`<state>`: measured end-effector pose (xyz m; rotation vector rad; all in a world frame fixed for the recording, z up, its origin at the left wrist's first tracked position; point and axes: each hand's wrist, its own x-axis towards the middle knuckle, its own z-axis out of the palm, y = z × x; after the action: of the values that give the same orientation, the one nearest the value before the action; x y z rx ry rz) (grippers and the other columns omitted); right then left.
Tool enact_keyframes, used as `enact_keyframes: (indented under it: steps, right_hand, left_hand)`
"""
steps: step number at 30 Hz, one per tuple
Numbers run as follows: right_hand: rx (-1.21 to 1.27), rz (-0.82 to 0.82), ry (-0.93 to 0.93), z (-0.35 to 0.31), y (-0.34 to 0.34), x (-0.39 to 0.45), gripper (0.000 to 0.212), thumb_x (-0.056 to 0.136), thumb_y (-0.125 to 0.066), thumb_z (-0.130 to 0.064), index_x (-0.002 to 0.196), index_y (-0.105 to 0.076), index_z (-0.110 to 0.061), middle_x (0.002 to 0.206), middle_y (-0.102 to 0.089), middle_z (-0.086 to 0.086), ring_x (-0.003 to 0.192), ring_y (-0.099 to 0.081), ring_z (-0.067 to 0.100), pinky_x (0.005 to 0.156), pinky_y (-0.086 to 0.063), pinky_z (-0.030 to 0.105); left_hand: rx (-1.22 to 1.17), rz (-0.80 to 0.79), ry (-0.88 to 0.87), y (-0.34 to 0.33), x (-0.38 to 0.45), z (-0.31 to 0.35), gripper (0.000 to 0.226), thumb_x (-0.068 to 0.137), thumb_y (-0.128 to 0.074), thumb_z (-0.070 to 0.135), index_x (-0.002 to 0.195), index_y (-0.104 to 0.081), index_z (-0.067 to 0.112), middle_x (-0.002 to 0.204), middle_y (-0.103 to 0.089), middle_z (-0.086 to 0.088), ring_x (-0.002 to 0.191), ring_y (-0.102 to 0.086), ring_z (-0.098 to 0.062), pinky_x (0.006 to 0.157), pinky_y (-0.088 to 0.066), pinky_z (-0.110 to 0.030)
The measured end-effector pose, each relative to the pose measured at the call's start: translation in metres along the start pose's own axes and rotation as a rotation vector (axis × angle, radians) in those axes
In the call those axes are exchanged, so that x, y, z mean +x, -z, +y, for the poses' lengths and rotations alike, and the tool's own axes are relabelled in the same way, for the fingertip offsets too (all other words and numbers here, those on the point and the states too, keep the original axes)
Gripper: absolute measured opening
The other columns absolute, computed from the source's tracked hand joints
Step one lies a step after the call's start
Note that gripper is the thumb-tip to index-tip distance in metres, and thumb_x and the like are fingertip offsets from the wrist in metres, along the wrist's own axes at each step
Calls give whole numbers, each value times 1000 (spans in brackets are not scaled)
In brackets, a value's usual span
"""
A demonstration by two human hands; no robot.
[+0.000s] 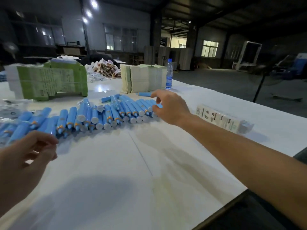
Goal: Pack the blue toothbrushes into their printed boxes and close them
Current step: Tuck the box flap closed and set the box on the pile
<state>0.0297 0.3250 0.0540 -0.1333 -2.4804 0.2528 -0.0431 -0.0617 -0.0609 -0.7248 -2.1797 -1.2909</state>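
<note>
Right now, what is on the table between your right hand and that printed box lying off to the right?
Nothing: in the head view, only bare white table lies between the right hand and the printed box.

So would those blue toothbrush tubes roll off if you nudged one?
Probably they would roll: each blue toothbrush looks round and smooth, lying on its side on the slick white table. Packed neighbours likely check it. They seem stiff and light, perhaps slippery.
</note>
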Motion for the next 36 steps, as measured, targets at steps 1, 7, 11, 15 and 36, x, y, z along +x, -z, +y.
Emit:
enact_keyframes:
  steps: [1, 7, 11, 15, 36]
  right_hand:
    - [88, 4, 52, -27, -8, 2, 28, 88, -61, -26, 117, -62, -26, 97, -65, -7, 92, -59, 18, 80, -51, 39]
    - [597, -54, 211, -187, -66, 4, 13, 85, -63, -22, 97, -69, -24, 72, -64, -8, 73, -61, 17, 75, -51, 36]
    - [855, -71, 231, -255, -101, -10, 9, 85, -63, -18, 88, -70, -22, 70, -65, -4, 73, -64, 21, 74, -52, 40]
    - [959, -91, 227, -267, -121, -22, 13, 85, -62, -17, 81, -67, -28, 59, -59, -12, 61, -55, 6, 66, -48, 33]
    - [964, -199, 580, -236, -124, -12, 81, 82, -65, -2, 139, -37, -52, 114, -50, -15, 86, -56, 4, 65, -43, 13]
  left_hand:
    - [4, -1, -13, 1, 0, 17, 22, 84, -53, 52, 97, -63, 37, 73, -65, 10, 63, -64, -6, 52, -51, -32]
    - [190, -3, -10, 7, 2, 65, 13, 81, -56, 22, 83, -59, 35, 67, -65, 6, 59, -65, -20, 60, -54, -30]
    - [567, 39, 88, 26, 9, 62, 15, 86, -52, 21, 83, -66, 19, 80, -70, -13, 78, -64, -42, 66, -50, -43]
    - [813, -9, 335, 56, 21, 62, 15, 90, -54, 36, 92, -65, 27, 94, -69, -5, 93, -64, -33, 68, -43, -33]
    - [69, 297, 376, 106, 64, 92, 21, 98, -49, 16, 106, -66, 26, 103, -61, 0, 68, -56, -9, 48, -45, -21]
